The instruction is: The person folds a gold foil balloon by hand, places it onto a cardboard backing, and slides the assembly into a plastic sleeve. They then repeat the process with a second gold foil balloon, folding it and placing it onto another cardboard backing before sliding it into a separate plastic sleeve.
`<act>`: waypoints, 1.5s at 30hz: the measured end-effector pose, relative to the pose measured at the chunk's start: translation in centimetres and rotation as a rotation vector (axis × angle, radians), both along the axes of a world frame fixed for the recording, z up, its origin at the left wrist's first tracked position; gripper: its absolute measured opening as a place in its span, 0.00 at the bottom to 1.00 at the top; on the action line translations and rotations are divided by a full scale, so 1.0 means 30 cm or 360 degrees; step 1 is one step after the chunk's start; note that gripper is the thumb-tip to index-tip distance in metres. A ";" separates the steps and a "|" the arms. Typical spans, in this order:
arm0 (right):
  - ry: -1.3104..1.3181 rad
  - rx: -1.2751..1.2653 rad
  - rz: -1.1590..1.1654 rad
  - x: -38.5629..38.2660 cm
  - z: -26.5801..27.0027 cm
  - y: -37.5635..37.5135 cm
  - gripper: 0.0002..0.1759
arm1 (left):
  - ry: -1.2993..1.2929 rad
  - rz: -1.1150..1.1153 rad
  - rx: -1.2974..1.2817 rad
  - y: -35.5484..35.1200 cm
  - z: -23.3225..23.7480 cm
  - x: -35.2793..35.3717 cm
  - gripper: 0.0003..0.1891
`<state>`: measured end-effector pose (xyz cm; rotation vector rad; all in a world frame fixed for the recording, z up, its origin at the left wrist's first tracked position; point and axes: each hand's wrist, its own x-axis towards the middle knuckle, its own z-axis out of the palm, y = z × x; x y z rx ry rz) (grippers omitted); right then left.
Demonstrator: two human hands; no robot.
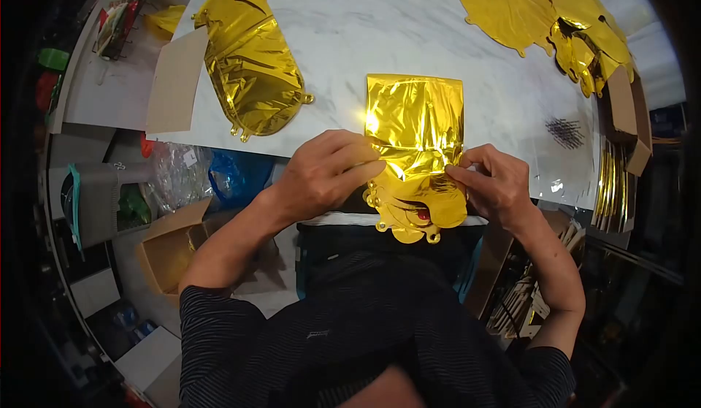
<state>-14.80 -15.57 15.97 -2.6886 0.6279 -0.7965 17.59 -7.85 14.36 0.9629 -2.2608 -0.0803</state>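
Observation:
A folded gold foil balloon (415,127) lies at the near edge of the white marble table (409,28), its lower part hanging over the edge. My left hand (325,173) pinches its left side at the fold line. On the right side, my right hand (496,185) pinches the foil with thumb and fingertips. Both hands press the crease where the upper half is folded over.
Another flat gold foil balloon (248,57) lies on the table at the left beside a cardboard sheet (175,79). A heap of gold foil balloons (548,13) sits at the far right near a cardboard box (628,116). Boxes and bags crowd the floor at the left.

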 end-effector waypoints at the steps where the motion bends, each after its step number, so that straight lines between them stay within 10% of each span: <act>1: -0.0022 0.0056 -0.0040 0.002 -0.001 0.002 0.24 | 0.0002 0.0027 -0.0014 0.005 0.001 -0.003 0.17; 9: 0.0005 0.0607 -0.0328 0.028 0.040 0.001 0.06 | 0.0263 0.0223 0.0155 0.011 0.000 -0.038 0.16; 22: 0.0285 0.0916 -0.0645 0.068 0.084 -0.026 0.19 | 0.0540 0.0592 0.0648 -0.002 0.034 -0.081 0.26; 45: 0.0099 0.0921 -0.0389 0.013 0.060 -0.022 0.14 | 0.0622 0.0700 0.0724 0.005 0.042 -0.115 0.26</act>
